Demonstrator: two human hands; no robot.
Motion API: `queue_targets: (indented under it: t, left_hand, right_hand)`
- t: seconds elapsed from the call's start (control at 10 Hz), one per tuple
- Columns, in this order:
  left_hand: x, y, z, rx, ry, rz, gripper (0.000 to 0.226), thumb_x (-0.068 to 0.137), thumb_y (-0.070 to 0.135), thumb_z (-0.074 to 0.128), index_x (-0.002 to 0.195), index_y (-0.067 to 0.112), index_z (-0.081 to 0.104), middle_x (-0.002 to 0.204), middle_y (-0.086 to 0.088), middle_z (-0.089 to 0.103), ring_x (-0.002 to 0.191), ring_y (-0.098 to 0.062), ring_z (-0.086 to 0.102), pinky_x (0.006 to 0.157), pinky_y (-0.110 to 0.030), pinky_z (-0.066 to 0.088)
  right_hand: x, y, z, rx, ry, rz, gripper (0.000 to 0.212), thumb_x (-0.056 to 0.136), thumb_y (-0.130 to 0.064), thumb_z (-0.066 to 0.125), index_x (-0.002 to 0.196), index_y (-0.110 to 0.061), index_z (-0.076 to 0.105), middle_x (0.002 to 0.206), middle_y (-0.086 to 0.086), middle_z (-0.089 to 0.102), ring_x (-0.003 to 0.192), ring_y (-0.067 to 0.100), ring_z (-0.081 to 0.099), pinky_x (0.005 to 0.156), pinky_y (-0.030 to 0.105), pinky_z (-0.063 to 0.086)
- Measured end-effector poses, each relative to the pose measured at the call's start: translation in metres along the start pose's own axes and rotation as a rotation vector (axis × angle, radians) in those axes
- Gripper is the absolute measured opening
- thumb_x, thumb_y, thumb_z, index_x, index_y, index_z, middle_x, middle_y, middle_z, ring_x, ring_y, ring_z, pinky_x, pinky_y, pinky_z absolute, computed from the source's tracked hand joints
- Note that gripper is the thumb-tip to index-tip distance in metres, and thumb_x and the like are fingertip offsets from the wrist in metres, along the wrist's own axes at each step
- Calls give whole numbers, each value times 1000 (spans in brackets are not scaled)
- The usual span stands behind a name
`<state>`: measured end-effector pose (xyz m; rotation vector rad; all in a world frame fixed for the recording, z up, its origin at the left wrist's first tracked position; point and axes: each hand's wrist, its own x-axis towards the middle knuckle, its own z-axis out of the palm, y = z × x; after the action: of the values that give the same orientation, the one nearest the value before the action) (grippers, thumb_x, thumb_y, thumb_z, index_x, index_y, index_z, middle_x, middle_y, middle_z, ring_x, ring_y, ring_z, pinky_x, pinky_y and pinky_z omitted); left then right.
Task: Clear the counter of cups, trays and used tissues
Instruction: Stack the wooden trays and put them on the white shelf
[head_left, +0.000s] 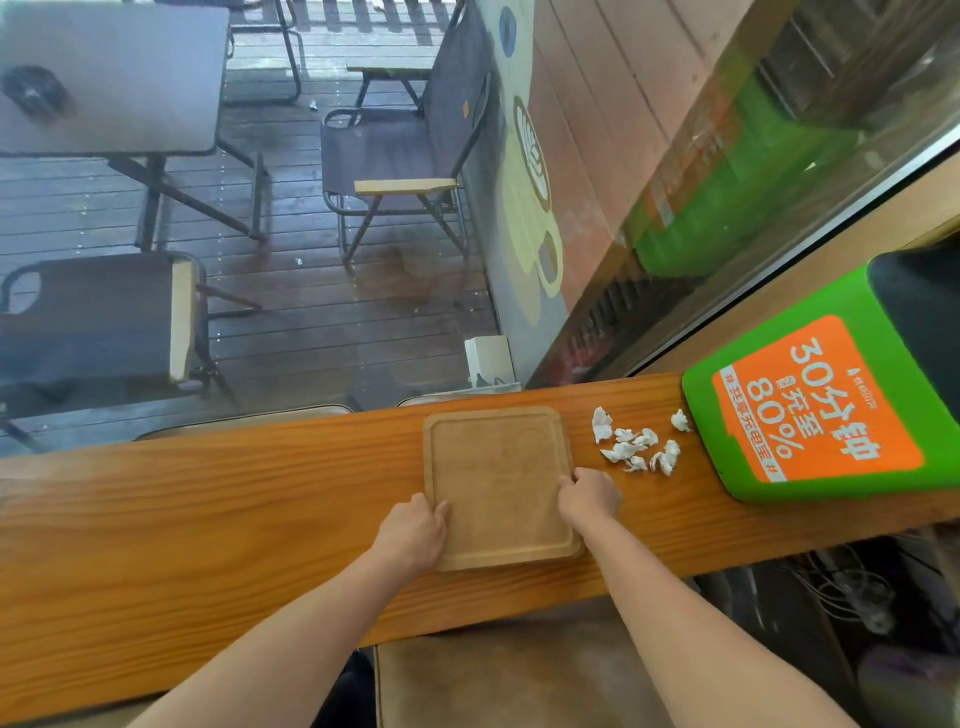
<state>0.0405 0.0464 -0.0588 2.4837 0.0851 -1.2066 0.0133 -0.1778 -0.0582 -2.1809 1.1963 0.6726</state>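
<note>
Left hand (413, 530) and right hand (589, 496) gripping the tray (498, 483) at its sides, we should lift it level, clear of the tissues (623, 451) just right of them.

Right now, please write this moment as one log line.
left hand: grips tray left edge | right hand: grips tray right edge | tissues: on counter, right of tray

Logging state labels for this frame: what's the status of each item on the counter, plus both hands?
Tray: empty, lying on the counter, held at both sides.
Tissues: crumpled, loose, right of the tray, untouched.
Left hand: grips the tray's left edge.
Right hand: grips the tray's right edge.
Green box: at the counter's right end.
</note>
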Motion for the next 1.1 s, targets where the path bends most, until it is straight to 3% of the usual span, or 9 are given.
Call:
queue_targets:
  t: [0.2, 0.4, 0.5, 0.6, 0.7, 0.8, 0.9, 1.0, 1.1]
  left_hand:
    - [1, 2, -1, 24, 51, 94, 40, 103, 38, 36, 113, 5, 57, 115, -15, 62, 105, -31, 58, 86, -37, 46]
    - [-4, 5, 3, 15, 134, 134, 31, 101, 27, 40, 115, 3, 54, 110, -17, 64, 102, -33, 61, 81, -37, 46]
    - [-5, 5, 4, -29, 151, 124, 30, 101, 25, 42, 116, 2, 54, 110, -18, 62, 103, -34, 60, 81, -37, 45]
    - [-7, 3, 4, -156, 166, 98, 22, 101, 23, 43, 99, 9, 59, 98, -8, 59, 97, -30, 58, 83, -37, 47]
    - [-9, -1, 4, -298, 205, 24, 24, 100, 24, 48, 89, 11, 66, 89, -3, 66, 81, -21, 61, 76, -39, 54]
    - [-10, -4, 4, -329, 217, 3, 26, 99, 25, 51, 85, 10, 68, 80, -2, 68, 72, -18, 63, 69, -38, 56]
    - [-13, -3, 5, -330, 212, 10, 23, 99, 25, 53, 77, 21, 59, 71, 12, 58, 67, -9, 56, 67, -31, 52]
    - [-13, 0, 6, -332, 193, 6, 26, 99, 27, 51, 76, 20, 60, 73, 8, 62, 66, -10, 60, 55, -24, 48]
    - [-12, 5, 5, -299, 189, 9, 29, 99, 26, 50, 78, 16, 66, 72, 2, 65, 64, -14, 61, 50, -26, 45]
  right_hand:
    - [7, 6, 1, 29, 11, 10, 42, 105, -21, 42, 144, -7, 46, 144, 14, 51, 135, 33, 42, 106, 44, 41]
    - [-5, 6, 0, -41, 82, -69, 27, 102, -22, 50, 124, -9, 59, 125, 14, 59, 114, 30, 53, 82, 34, 44]
    - [-6, 4, -5, -23, 114, -64, 23, 99, -20, 56, 116, -8, 66, 119, 14, 63, 97, 27, 58, 79, 34, 50]
    - [-6, 3, -6, 18, 149, -54, 16, 97, -15, 61, 92, -6, 73, 102, 13, 68, 79, 23, 61, 72, 35, 55]
    - [-10, 0, -3, 34, 163, -79, 14, 95, -11, 63, 88, -6, 74, 95, 10, 69, 73, 18, 56, 59, 27, 48]
    - [-14, -6, -2, 74, 148, -41, 9, 94, -6, 61, 95, -5, 70, 100, 11, 66, 82, 22, 59, 64, 28, 49]
    - [-14, -8, -5, 98, 149, -23, 7, 93, -4, 59, 88, -7, 62, 100, 11, 63, 79, 20, 55, 65, 29, 49]
    - [-11, -7, -10, 117, 151, -24, 12, 94, -6, 59, 105, -6, 63, 108, 10, 61, 85, 19, 50, 68, 28, 43]
    - [-5, -6, -10, 126, 133, -10, 11, 94, -5, 57, 104, -8, 60, 109, 9, 57, 82, 17, 49, 67, 28, 42]
